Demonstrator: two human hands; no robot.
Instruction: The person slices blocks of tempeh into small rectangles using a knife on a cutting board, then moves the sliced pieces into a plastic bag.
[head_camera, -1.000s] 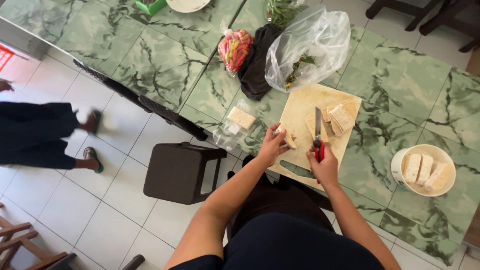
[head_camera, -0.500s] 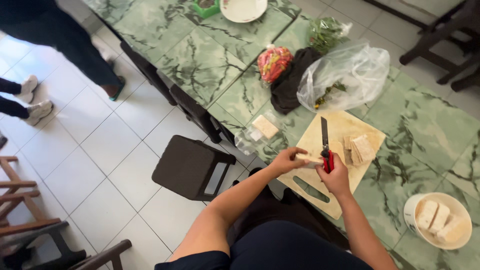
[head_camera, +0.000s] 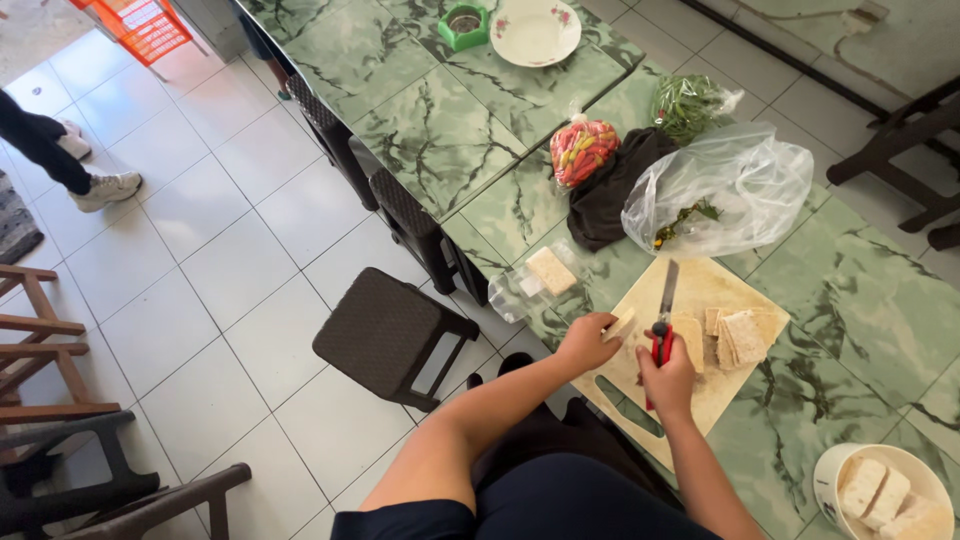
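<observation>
Right hand (head_camera: 668, 376) is clamped around the red-handled knife (head_camera: 663, 318), blade pointing away over the cutting board (head_camera: 700, 395), while the left hand (head_camera: 585, 343) now pinches a pale slice (head_camera: 619, 325) lifted just left of the blade; half a second back both hands were bunched together. So a piece looks freshly cut off, with the stacked slices (head_camera: 738, 335) just right of the knife, though the slice's underside is hidden by the fingers and the bowl of blocks (head_camera: 880, 492) is cut off.

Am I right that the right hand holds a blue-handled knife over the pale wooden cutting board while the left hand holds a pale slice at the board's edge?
Not quite: the head view shows the knife in the right hand has a red handle, not blue. The rest stands: it is over the pale wooden cutting board, and the left hand holds a pale slice at its edge.
</observation>
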